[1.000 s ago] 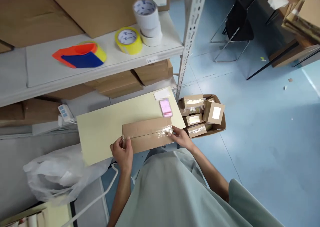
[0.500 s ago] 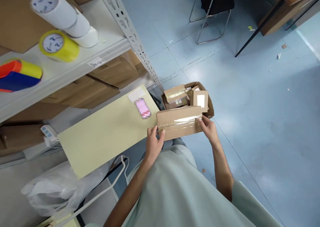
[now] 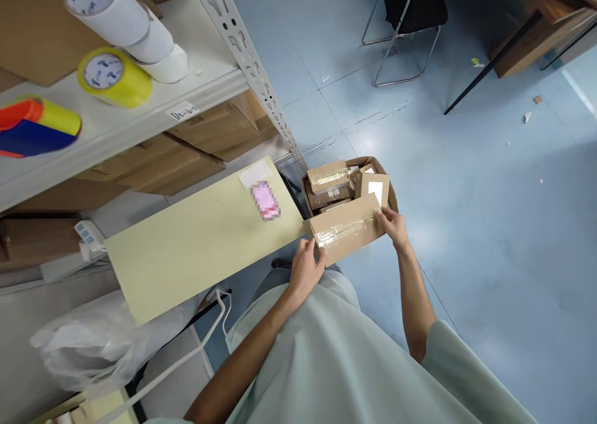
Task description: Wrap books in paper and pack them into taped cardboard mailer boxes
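A flat brown cardboard box (image 3: 349,232), closed with a shiny strip of clear tape, is held between my two hands. My left hand (image 3: 306,267) grips its near left corner, thumb on the taped face. At the right end my right hand (image 3: 394,225) pinches the edge, thumb on top. Just beyond the held box stands an open carton (image 3: 392,199) on the floor, filled with several smaller boxes. One of them, a small box (image 3: 375,189), bears a white label; another, a taped box (image 3: 328,176), lies at the carton's left side. The held box partly covers the carton.
To the left is a pale yellow tabletop (image 3: 205,244) with a pixelated pink item (image 3: 265,200). A metal shelf post (image 3: 265,79) rises beside shelving that holds a yellow tape roll (image 3: 114,77) and a tape dispenser (image 3: 40,125). A black chair (image 3: 415,4) stands farther off.
The held box has moved slightly right and tilted, its left end now lower toward me. My left hand shifted right with it, and both hands keep their grip.
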Motion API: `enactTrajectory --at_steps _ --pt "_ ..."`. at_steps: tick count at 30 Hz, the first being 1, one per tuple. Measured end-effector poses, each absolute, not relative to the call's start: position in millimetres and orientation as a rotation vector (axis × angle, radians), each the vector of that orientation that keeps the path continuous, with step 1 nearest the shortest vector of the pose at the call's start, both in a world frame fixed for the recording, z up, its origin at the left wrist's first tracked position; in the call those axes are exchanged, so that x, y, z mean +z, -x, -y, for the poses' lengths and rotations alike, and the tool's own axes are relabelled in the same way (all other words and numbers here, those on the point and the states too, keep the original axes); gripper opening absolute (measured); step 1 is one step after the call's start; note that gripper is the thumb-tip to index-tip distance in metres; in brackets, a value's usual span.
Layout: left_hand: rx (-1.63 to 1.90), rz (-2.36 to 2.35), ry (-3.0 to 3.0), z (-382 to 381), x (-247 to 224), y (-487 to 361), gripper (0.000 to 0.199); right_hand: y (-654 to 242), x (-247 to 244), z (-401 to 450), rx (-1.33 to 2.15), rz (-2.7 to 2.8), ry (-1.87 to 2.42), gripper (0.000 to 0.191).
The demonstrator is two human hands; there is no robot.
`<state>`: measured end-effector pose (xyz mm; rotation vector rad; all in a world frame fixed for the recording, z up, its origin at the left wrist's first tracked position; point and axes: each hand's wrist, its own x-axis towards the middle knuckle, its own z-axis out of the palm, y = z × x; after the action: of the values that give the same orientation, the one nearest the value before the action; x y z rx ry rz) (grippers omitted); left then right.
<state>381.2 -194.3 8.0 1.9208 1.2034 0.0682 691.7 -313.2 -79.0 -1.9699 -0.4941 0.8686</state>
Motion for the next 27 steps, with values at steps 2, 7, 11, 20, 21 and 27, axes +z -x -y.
enactTrajectory --at_steps 2,7,11,20,21,27 --pt "0.107 -1.201 -1.954 195 9 -385 0.027 -700 -96 297 0.885 0.430 1.905 0.067" --pt "0.178 -1.189 -2.016 184 -10 -418 0.043 -718 -147 261 0.884 0.330 1.894 0.068" --pt "0.056 -1.179 -2.027 151 -48 -469 0.056 -733 -174 251 0.901 0.277 1.985 0.058" --pt "-0.169 -1.039 -1.898 141 -95 -467 0.037 -745 -171 242 0.917 0.430 1.987 0.079" --pt "-0.158 -1.041 -1.891 146 -95 -456 0.036 -739 -169 240 0.941 0.462 1.965 0.082" --pt "-0.082 -1.112 -1.834 160 -95 -398 0.035 -691 -154 235 1.025 0.519 1.840 0.077"
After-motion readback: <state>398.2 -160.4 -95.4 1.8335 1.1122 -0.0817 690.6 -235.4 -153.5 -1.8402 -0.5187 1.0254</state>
